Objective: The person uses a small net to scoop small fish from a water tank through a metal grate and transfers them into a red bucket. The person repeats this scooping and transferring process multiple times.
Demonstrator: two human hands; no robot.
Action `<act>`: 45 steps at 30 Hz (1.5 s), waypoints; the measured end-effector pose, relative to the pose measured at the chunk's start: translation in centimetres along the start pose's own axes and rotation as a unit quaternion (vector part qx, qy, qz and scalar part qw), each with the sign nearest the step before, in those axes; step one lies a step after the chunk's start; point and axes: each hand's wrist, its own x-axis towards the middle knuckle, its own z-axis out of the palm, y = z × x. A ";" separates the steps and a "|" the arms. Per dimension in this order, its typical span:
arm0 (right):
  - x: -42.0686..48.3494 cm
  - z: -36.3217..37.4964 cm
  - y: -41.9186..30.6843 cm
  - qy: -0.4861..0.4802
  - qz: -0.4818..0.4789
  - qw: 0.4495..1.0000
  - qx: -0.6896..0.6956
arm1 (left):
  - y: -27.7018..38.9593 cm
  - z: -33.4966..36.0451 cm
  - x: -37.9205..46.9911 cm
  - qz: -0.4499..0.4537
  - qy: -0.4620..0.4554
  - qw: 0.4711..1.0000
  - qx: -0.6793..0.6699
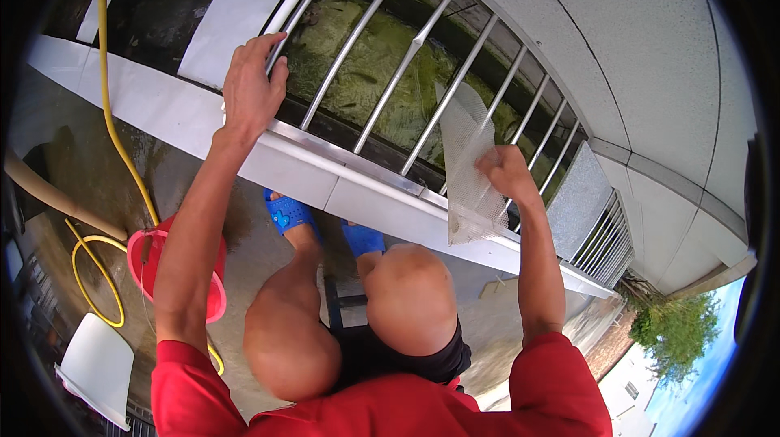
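Observation:
My left hand (pixel 253 80) rests at the left end of a metal grating (pixel 390 77), its fingers curled over the pale end bar. My right hand (pixel 507 170) grips a piece of clear, fine-patterned mesh sheet (pixel 466 150) near its right edge. That sheet hangs upright and partly curled, its lower corner in front of the white ledge and its upper part over the bars. Under the grating lies a tank of water (pixel 365 65) with a green, algae-covered bottom and a few small dark shapes like fish.
A white tiled ledge (pixel 298 178) runs along the tank. A red bucket (pixel 216 297) and a yellow hose (pixel 113 114) are on the wet floor at left, near a white plastic chair (pixel 97 358). A grey panel (pixel 579 202) covers part of the tank at right. A tiled wall (pixel 646 53) rises beyond.

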 end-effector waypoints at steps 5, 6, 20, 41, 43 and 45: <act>13.3 3.7 -0.1 -0.064 -0.038 0.994 -0.079 | -0.7 1.8 5.0 0.095 0.012 0.993 0.072; 15.9 5.3 1.4 0.002 -0.089 0.973 -0.213 | -0.7 2.5 6.1 0.128 0.019 0.987 0.093; 34.0 11.0 3.4 0.051 -0.004 0.936 -0.348 | -2.5 4.9 10.0 0.098 -0.052 0.992 0.051; 47.0 21.6 -2.5 0.252 -0.231 0.939 0.045 | -2.6 5.7 10.9 0.096 -0.065 0.993 0.000; 46.6 22.0 -3.7 0.278 -0.256 0.925 0.027 | -2.9 5.6 10.7 0.091 -0.064 0.994 0.006; 46.3 21.9 -4.2 0.288 -0.270 0.918 0.032 | -2.9 5.4 10.6 0.077 -0.070 0.995 0.006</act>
